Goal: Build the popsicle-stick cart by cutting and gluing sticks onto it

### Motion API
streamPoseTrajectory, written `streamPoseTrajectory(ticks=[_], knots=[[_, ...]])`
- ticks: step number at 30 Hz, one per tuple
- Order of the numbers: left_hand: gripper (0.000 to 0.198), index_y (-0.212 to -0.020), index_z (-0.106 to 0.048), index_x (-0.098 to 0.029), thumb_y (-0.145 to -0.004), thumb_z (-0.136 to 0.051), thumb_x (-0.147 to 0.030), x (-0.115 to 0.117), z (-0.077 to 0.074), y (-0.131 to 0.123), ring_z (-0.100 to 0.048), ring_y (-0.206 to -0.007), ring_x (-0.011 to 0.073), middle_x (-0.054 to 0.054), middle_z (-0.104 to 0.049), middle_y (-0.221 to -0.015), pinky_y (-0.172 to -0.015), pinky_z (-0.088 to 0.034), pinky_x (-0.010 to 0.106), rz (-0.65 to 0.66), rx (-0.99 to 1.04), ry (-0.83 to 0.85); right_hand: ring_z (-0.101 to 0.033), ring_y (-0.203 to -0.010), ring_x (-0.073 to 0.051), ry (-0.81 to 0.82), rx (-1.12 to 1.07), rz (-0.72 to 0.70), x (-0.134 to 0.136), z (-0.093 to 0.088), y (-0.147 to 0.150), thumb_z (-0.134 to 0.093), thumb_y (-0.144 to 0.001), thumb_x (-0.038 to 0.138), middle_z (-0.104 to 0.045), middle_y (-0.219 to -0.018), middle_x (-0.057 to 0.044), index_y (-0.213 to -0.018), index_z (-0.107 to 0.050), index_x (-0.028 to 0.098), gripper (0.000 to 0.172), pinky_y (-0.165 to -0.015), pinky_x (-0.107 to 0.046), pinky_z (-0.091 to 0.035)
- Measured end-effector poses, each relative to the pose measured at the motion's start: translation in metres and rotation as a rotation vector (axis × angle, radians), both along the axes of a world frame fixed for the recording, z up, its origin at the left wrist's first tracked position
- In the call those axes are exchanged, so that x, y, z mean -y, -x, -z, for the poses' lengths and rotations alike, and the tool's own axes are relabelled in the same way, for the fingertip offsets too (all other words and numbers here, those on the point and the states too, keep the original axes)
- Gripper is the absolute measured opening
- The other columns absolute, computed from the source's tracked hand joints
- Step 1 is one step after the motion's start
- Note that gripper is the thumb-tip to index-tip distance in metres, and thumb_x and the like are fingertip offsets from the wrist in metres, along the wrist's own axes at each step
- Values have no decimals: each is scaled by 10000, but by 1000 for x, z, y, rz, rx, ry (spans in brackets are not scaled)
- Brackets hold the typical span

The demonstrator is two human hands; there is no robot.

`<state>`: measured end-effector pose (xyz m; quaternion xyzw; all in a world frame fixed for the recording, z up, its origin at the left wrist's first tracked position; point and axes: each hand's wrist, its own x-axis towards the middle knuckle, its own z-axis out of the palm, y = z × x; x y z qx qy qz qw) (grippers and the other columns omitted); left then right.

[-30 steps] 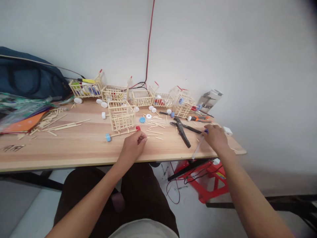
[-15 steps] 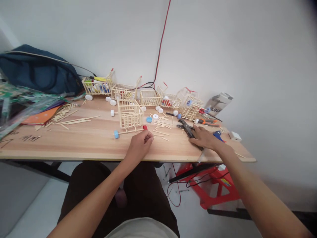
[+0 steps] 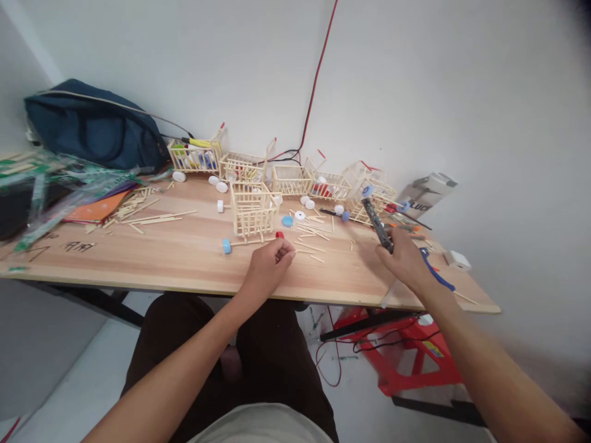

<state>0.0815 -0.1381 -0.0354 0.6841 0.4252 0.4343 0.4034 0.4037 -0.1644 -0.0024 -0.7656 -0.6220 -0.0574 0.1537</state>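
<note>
My right hand grips the black pliers by the handles and holds them off the wooden table, jaws pointing up and away. My left hand rests near the table's front edge with its fingers curled together; whether they hold anything is hidden. Just beyond its fingertips stands a small cart of wooden sticks, with an axle stick carrying a blue cap wheel and a red cap wheel. Loose sticks lie between my hands.
Several more stick carts line the wall. A dark blue bag and coloured paper fill the left end. A blue-handled tool, a white box and a grey carton sit right. A red stool stands below.
My right hand let go of the blue-tipped tool, moved left onto the black pliers, closed on them and lifted them off the table. My left hand stayed put. The view shifted left.
</note>
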Motion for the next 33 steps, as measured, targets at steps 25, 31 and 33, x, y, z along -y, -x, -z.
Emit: streamPoseTrajectory(ticks=[25, 31, 33], knots=[[80, -760, -662, -178, -807, -664, -243, 41, -37, 0, -578, -603, 116, -13, -644, -658, -569, -447, 223, 45, 242, 79, -601, -1133, -274, 320, -808, -354, 105, -6, 150, -357, -978, 624, -688, -1150, -103, -1339, -585, 206, 598, -1055, -431, -441], [113, -697, -650, -182, -800, -659, -230, 41, -42, 4, -558, -580, 113, -31, -616, -607, -574, -402, 230, 49, 164, 58, -546, -1281, -292, 246, -759, -374, 105, -5, 152, -398, -971, 603, -653, -1307, -113, -1331, -608, 221, 565, -1135, -459, -363], [123, -682, -643, -183, -797, -653, -224, 41, -42, 5, -550, -554, 110, -40, -599, -578, -562, -392, 228, 57, 156, 76, -573, -1248, -290, 228, -732, -374, 105, -4, 152, -416, -968, 591, -659, -1301, -111, -1317, -615, 217, 548, -1115, -455, -385]])
